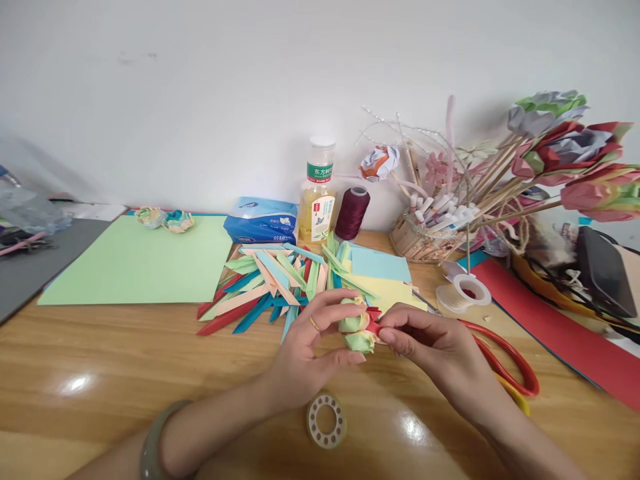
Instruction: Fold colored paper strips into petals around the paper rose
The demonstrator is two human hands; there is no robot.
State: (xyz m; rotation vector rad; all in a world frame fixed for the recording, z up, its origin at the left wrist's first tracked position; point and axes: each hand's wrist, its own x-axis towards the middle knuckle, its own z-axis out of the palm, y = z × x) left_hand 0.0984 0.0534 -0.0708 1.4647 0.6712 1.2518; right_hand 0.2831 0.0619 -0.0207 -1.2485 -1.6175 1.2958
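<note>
A small green and yellow paper flower (pixel 357 325) with red paper at its right side is held above the table. My left hand (pixel 317 337) has its fingers and thumb closed round the green part. At the flower's right, my right hand (pixel 435 347) pinches the red paper (pixel 373 321) between thumb and forefinger. Behind the hands lies a loose pile of folded paper strips (pixel 273 283) in green, peach, red and blue. A roll of clear tape (pixel 326 420) rests flat on the table just below my left hand.
Red-handled scissors (pixel 515 373) lie by my right wrist, near a spool of cord (pixel 463 293). Along the wall stand a tissue pack (pixel 261 220), a glue bottle (pixel 319 193), dark red thread (pixel 352 213) and a basket (pixel 425 240) of pens and paper flowers. Green paper (pixel 140 267) lies left.
</note>
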